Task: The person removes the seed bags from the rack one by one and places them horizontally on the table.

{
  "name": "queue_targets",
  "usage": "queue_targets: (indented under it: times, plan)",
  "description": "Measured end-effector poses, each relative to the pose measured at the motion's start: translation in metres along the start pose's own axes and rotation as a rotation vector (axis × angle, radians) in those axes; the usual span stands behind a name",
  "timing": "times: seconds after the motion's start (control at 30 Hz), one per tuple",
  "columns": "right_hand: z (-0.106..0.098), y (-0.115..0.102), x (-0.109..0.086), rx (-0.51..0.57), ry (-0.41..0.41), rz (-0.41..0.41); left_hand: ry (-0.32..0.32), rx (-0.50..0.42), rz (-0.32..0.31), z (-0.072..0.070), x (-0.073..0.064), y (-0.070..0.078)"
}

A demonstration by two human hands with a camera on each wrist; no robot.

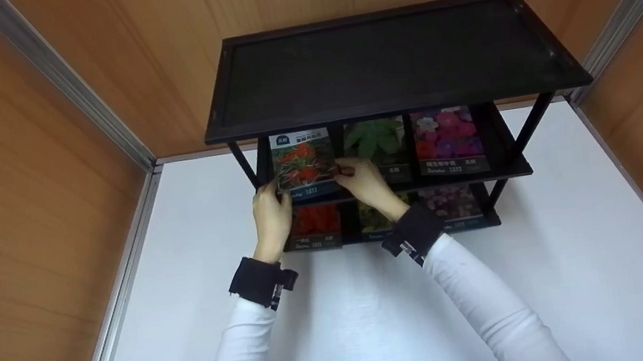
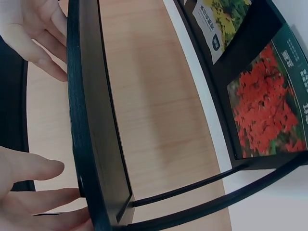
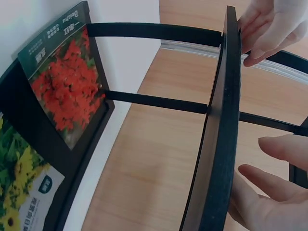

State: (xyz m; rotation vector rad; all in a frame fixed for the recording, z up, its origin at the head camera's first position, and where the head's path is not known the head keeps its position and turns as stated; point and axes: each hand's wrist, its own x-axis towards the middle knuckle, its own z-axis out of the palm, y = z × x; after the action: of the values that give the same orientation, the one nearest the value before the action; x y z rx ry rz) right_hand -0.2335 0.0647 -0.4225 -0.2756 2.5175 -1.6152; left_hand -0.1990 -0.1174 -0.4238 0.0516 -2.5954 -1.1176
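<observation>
A seed packet with orange-red flowers [image 1: 302,161] lies on the left of the black rack's middle shelf [image 1: 504,146]. My left hand [image 1: 272,217] is at its lower left corner, while my right hand [image 1: 366,184] touches its right edge. In the left wrist view, my left hand [image 2: 33,197] has thumb and fingers apart at the shelf edge [image 2: 79,106]. The right wrist view likewise shows a gap between thumb and fingers of my right hand [image 3: 269,192]. The shelf hides the packet in both wrist views. Beside it lie a green-leaf packet [image 1: 375,140] and a pink-purple flower packet [image 1: 448,137].
The rack's black top board [image 1: 393,61] overhangs the middle shelf. Below are a red-flower packet [image 1: 315,221], a yellow-flower packet [image 1: 378,216] and a pale purple one [image 1: 453,204]. Thin black posts [image 1: 532,124] stand at the sides. Wooden panels [image 1: 11,200] surround the white table [image 1: 351,324].
</observation>
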Motion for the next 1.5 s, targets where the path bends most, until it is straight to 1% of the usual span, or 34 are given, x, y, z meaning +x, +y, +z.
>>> queue_targets:
  times: [0.13, 0.17, 0.2, 0.3, 0.4, 0.47, 0.57, 0.7, 0.8, 0.97, 1.07, 1.17, 1.27, 1.43, 1.5]
  plan:
    - [0.001, -0.002, 0.003, 0.005, 0.001, 0.018, 0.002, -0.022, 0.01, 0.0, 0.002, -0.002]
    - [0.001, -0.003, 0.003, 0.011, 0.006, 0.016, 0.001, -0.025, 0.006, 0.0, 0.002, -0.002]
    - [0.001, -0.008, 0.002, 0.01, 0.003, 0.032, -0.001, -0.027, 0.002, 0.0, 0.002, -0.002]
    - [-0.001, -0.011, 0.002, 0.031, 0.016, 0.028, -0.013, -0.027, -0.009, -0.001, 0.003, -0.001]
    - [-0.001, -0.012, 0.003, 0.102, 0.026, 0.057, -0.026, -0.047, -0.024, -0.001, 0.005, 0.001]
    - [0.0, -0.011, 0.003, 0.145, 0.038, 0.077, -0.029, -0.079, -0.05, -0.001, 0.006, 0.001]
    - [0.001, -0.009, 0.004, 0.231, 0.064, 0.119, -0.018, -0.145, -0.103, 0.0, 0.007, 0.001]
    - [0.001, -0.007, 0.005, 0.317, 0.091, 0.173, 0.022, -0.246, -0.167, 0.001, 0.007, -0.001]
    - [-0.001, -0.005, 0.004, 0.378, 0.091, 0.185, 0.037, -0.339, -0.21, 0.0, 0.006, -0.003]
    - [-0.007, -0.006, 0.002, 0.461, 0.076, 0.207, 0.028, -0.521, -0.312, -0.003, 0.006, -0.002]
    - [-0.011, -0.006, 0.0, 0.505, 0.063, 0.223, 0.016, -0.657, -0.387, -0.005, 0.005, 0.0]
    - [-0.014, -0.006, -0.003, 0.534, 0.048, 0.219, -0.008, -0.743, -0.443, -0.008, 0.003, 0.002]
    - [-0.016, -0.005, -0.007, 0.539, 0.035, 0.212, -0.036, -0.784, -0.46, -0.01, 0.001, 0.003]
    - [-0.019, -0.002, -0.011, 0.532, 0.003, 0.238, -0.048, -0.827, -0.45, -0.012, -0.004, 0.003]
    - [-0.019, -0.001, -0.014, 0.537, -0.007, 0.253, -0.055, -0.803, -0.436, -0.013, -0.007, 0.003]
